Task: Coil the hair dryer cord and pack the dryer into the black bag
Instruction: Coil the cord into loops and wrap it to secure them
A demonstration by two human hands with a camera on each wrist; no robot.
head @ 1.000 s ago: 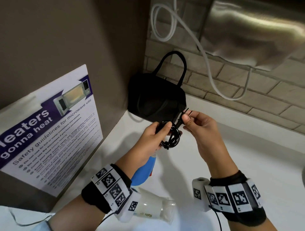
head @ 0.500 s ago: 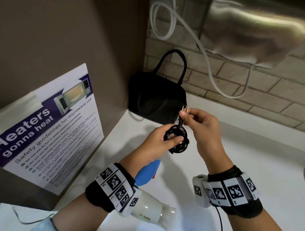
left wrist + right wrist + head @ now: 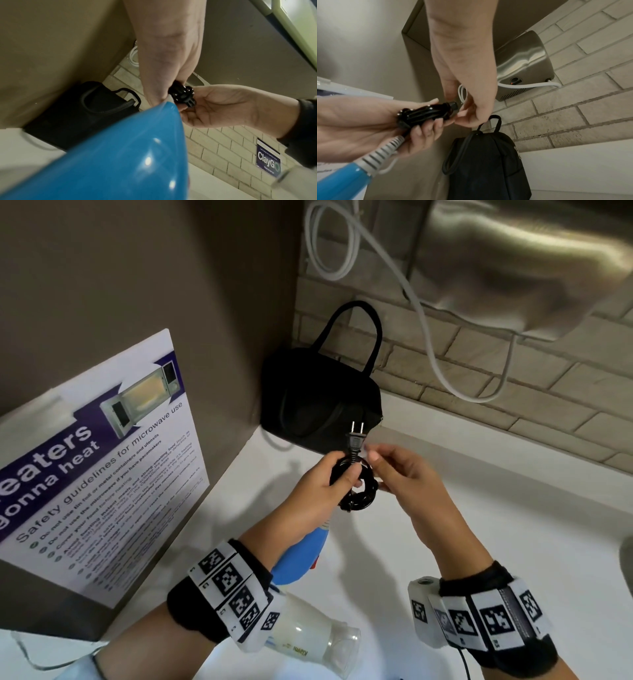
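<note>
The white counter (image 3: 479, 491) fills the lower right of the head view. The black bag (image 3: 318, 402) sits on it at the back, in the middle of the frame, pushed into the corner against the brick wall. It does not look open, but it is too dark to be sure. Nothing is in it yet, as far as I can see.

The hair dryer (image 3: 301, 556) is blue and white. It is up off the counter in the lower middle of the frame, under the left wrist.

The left hand (image 3: 318, 491) is the grip that is clenched around the cord (image 3: 359, 491). The cord is wound into a small tight black bundle in the middle of the frame. So the coiling looks almost done.

The right hand (image 3: 407, 477) is just beside the bundle. Its fingertips (image 3: 464, 115) are curled near the plug end, but I cannot tell if they pinch anything.

The plug (image 3: 355, 440) sticks up out of the bundle, prongs up.

What is left: tuck the plug end, open the bag, and put the dryer in.
</note>
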